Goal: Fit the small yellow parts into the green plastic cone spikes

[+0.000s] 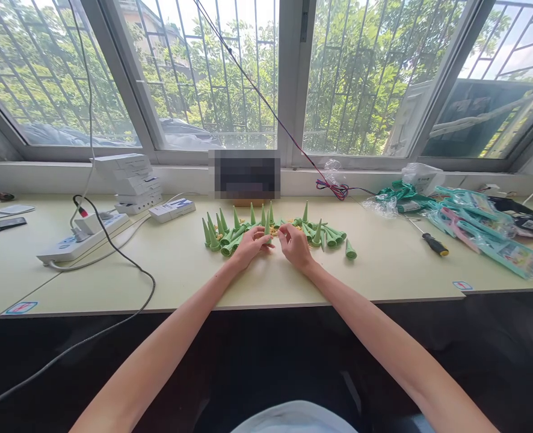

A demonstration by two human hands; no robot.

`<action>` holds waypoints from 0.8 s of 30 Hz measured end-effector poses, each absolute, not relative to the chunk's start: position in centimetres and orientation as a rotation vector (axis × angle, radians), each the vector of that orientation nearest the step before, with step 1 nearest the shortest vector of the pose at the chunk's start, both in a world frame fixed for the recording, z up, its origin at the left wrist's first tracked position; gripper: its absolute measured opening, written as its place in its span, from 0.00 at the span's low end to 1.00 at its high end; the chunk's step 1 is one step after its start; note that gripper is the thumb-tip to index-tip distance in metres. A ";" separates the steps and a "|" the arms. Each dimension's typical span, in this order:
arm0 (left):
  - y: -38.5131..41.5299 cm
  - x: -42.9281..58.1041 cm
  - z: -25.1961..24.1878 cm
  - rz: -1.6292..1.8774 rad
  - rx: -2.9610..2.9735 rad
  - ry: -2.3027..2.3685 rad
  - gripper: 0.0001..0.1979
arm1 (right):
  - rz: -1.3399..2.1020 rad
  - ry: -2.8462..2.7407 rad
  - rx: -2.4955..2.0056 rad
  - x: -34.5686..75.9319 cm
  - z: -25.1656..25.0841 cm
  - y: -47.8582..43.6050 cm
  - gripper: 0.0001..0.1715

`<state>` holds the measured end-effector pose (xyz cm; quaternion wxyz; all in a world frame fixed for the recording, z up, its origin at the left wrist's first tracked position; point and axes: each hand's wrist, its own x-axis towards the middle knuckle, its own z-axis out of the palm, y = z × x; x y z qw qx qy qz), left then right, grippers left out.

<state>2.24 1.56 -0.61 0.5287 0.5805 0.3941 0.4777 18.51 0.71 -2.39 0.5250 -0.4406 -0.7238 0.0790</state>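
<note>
The left hand [249, 244], the right hand [296, 246] and both slender forearms [167, 349] are bare; whitish, rounded cloth clothing [293, 418] is visible.

cones [350, 250]: light green, plain
bits among cones [274, 230]: yellow-orange
tabletop [167, 276]: pale cream-yellow
screwdriver [435, 245]: black handle, yellow accents
power strip [63, 248]: white
small box [172, 210]: white, blue print
drooping cable [151, 279]: black
coiled wire [337, 190]: red plus dark strand
packets [496, 252]: teal edges, some pink
table sticker [21, 308]: blue border, red mark
</note>
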 end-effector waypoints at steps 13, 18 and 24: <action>2.7 2.0 -1.4 1.075 1.225 0.741 0.09 | 0.207 -1.728 -1.021 18.5 -2.5 0.8 0.08; 2.6 2.0 -1.3 1.054 1.233 0.735 0.14 | 0.225 -1.734 -1.008 18.5 -2.5 0.6 0.08; 2.9 1.8 -1.7 1.055 1.263 0.767 0.15 | 0.253 -1.733 -1.002 18.5 -2.3 0.6 0.08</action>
